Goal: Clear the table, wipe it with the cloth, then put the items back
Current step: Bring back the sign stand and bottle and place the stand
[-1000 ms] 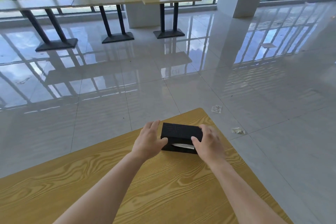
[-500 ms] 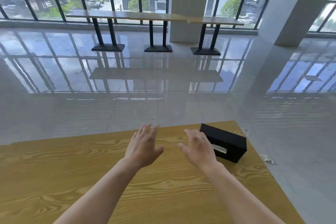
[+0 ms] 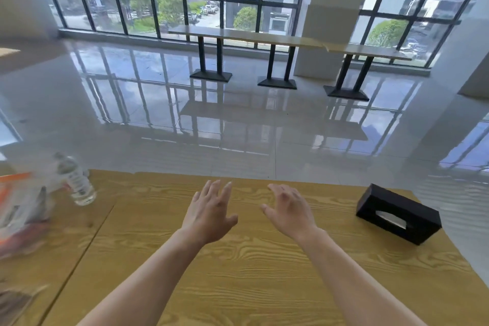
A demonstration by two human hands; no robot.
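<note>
Release: left hand [image 3: 209,213] and right hand [image 3: 288,210] have quit the tissue box [image 3: 397,213]; both empty, fingers spread, left of it; box seems placed.

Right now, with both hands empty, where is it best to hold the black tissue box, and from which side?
Probably the right hand from above, across the narrow width of the tissue box: fingers on the far long face, thumb on the near face beside the slot. It lies flat at the table corner, its long faces bare.
</note>
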